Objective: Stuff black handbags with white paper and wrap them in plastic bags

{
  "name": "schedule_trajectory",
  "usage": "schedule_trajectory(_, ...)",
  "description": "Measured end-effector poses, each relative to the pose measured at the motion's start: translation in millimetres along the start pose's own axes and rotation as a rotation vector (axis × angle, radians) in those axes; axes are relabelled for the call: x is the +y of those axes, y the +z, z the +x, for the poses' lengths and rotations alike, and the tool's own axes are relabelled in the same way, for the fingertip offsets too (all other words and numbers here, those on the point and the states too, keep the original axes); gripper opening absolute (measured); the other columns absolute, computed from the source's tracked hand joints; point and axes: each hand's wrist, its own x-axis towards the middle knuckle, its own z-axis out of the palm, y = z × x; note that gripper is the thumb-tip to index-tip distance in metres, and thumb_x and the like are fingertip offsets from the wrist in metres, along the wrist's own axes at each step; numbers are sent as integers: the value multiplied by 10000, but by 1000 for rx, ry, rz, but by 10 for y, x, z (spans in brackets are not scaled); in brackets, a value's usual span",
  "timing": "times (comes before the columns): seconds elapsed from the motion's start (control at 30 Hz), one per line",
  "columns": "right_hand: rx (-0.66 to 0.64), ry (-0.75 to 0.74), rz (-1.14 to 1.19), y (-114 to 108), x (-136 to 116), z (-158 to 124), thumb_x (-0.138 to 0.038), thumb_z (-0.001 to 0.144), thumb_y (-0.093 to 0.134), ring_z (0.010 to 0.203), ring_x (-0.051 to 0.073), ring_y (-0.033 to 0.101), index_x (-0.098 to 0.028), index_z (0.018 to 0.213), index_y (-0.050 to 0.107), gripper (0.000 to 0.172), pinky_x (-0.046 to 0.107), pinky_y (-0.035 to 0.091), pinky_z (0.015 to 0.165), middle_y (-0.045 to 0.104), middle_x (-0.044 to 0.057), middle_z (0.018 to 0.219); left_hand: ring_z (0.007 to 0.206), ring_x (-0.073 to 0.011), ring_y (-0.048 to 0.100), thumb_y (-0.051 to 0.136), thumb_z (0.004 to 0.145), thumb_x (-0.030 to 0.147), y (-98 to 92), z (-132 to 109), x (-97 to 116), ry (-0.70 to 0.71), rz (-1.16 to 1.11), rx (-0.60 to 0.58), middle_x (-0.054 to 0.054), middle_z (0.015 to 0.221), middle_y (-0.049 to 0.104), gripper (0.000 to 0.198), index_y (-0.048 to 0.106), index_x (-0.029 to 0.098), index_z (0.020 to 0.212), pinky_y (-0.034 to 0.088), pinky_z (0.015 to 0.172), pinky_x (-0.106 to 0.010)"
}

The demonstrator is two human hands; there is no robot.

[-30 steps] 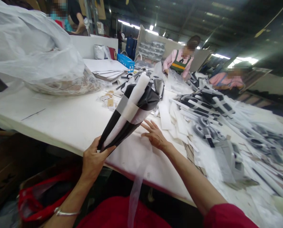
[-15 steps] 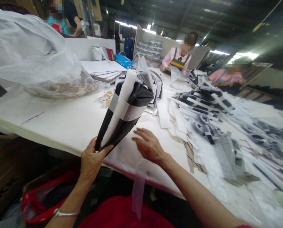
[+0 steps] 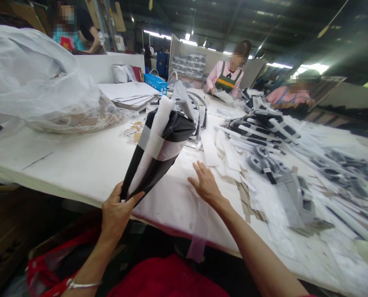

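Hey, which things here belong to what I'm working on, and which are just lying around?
Part of the job, it seems:
Black bundle, held in your left hand
White strip and pale band on it
Your right hand, open, apart from it

Probably just lying about:
Blue box
Stack of white sheets
Big plastic bag

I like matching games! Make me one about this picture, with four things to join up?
Things:
1. left hand
2. right hand
3. blue box
4. long white strip

Clues:
A. near the white sheets
B. running along the black bundle
C. open, apart from the black bundle
D. clasping the black bundle's lower end

Pairs: 1-D, 2-C, 3-A, 4-B
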Motion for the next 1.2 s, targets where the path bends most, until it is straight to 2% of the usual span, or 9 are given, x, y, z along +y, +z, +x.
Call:
schedule_trajectory(0.17, -92, -87, 18, 165, -214, -132, -499, 979, 443, 1480, 317, 205, -127, 1483, 393, 629, 537, 143, 1188, 307, 171, 1574, 765, -209, 672, 687, 748, 565, 75, -36, -45, 134, 40, 32, 5, 875, 722, 511, 637, 224, 1125, 524, 724, -299)
schedule_trajectory(0.3, -17, -241, 110, 177, -508, -280, -499, 939, 541, 1431, 321, 317, -175, 1425, 474, 588, 552, 203, 1167, 435, 161, 1507, 925, -218, 688, 658, 848, 436, 195, -72, -8, 496, 108, 114, -48, 1071, 725, 425, 608, 208, 1202, 533, 851, -318)
schedule_trajectory(0.47, 172, -786, 308, -113, -957, -927, -275, 934, 559, 1065, 200, 626, -202, 1134, 634, 226, 373, 456, 978, 730, 56, 1083, 1101, -213, 645, 484, 936, 155, 409, -250, 76, 988, 269, 35, -113, 1179, 699, 367, 549, 147, 1297, 489, 947, -347)
schedule_trajectory(0.57, 260, -902, 362, -443, -1003, -1106, -211, 915, 565, 1024, 185, 648, -190, 1128, 625, 221, 351, 483, 934, 749, 51, 1012, 1149, -220, 621, 429, 964, 132, 517, -414, 99, 1151, 321, -9, -120, 1194, 698, 345, 569, 131, 1280, 462, 957, -372)
schedule_trajectory(0.73, 324, -428, 352, -872, -550, -445, -215, 923, 543, 943, 194, 667, -205, 960, 700, 162, 338, 505, 888, 740, 60, 951, 1137, -224, 623, 390, 993, 133, 564, -460, 179, 1226, 336, -24, -123, 1210, 692, 334, 592, 117, 1258, 461, 932, -375)
schedule_trajectory(0.83, 28, 3, 263, -904, -240, 238, -254, 901, 565, 956, 209, 678, -210, 907, 737, 177, 328, 500, 907, 747, 45, 967, 1134, -216, 624, 392, 991, 127, 616, -411, 285, 1244, 347, -9, -123, 1209, 692, 334, 600, 127, 1253, 465, 927, -372)
schedule_trajectory(0.97, -331, 296, 235, -664, -70, 977, -293, 805, 715, 746, 204, 700, -139, 841, 730, 159, 285, 558, 698, 734, 66, 753, 1131, -217, 622, 391, 994, 148, 767, -475, 384, 1229, 370, -15, -133, 1224, 679, 335, 597, 127, 1257, 471, 896, -373)
schedule_trajectory(1.07, -399, 390, 228, -363, -65, 1296, -306, 705, 804, 585, 190, 662, -115, 791, 707, 231, 269, 539, 549, 674, 48, 590, 1142, -224, 613, 356, 996, 140, 846, -603, 369, 1208, 403, -34, -141, 1242, 667, 359, 588, 118, 1269, 462, 903, -383)
schedule_trajectory(1.2, -416, 435, 219, -58, -93, 1502, -246, 619, 831, 592, 210, 655, -158, 609, 655, 197, 259, 501, 535, 609, 31, 498, 1193, -229, 581, 317, 990, 111, 842, -702, 321, 1193, 415, -60, -134, 1266, 655, 398, 574, 106, 1295, 434, 960, -389)
